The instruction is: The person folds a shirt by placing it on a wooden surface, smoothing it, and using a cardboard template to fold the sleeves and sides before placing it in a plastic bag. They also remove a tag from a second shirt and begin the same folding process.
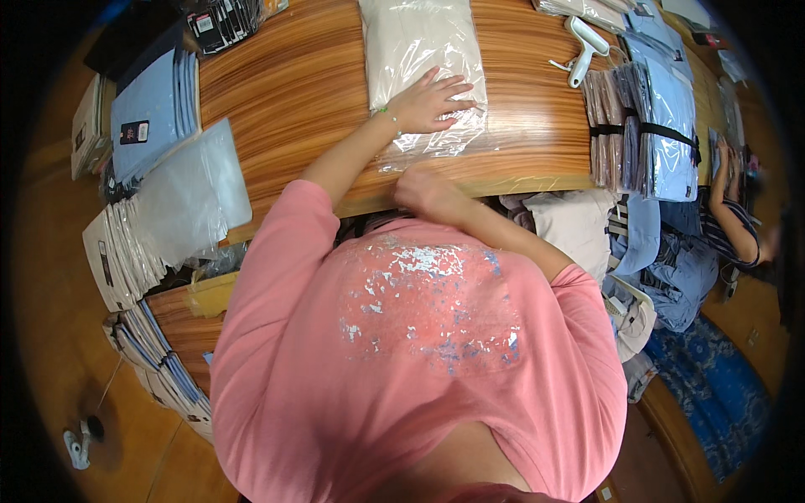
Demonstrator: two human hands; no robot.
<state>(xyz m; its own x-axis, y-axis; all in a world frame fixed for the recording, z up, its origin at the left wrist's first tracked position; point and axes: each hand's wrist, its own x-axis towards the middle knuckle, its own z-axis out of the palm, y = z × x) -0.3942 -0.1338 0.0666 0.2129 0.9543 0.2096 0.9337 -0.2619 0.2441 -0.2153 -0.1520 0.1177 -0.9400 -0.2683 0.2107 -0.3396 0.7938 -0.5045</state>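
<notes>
A folded beige garment in a clear plastic bag [419, 42] lies on the wooden table in front of me. My left hand [429, 104] rests flat on the lower part of the bag, fingers spread. Between that hand and the table's near edge, the bag's clear end [436, 147] lies wrinkled. My right hand [432, 196] is at the near edge, just below the bag's end, curled into a fist and slightly blurred. Whatever it may hold is hidden.
A white lint roller [585, 52] lies right of the bag. Strapped stacks of bagged blue and brown garments [671, 134] stand at the right edge. Blue folded garments [155, 109] and clear bags [197, 189] sit left. Another person's arm [731, 210] shows far right.
</notes>
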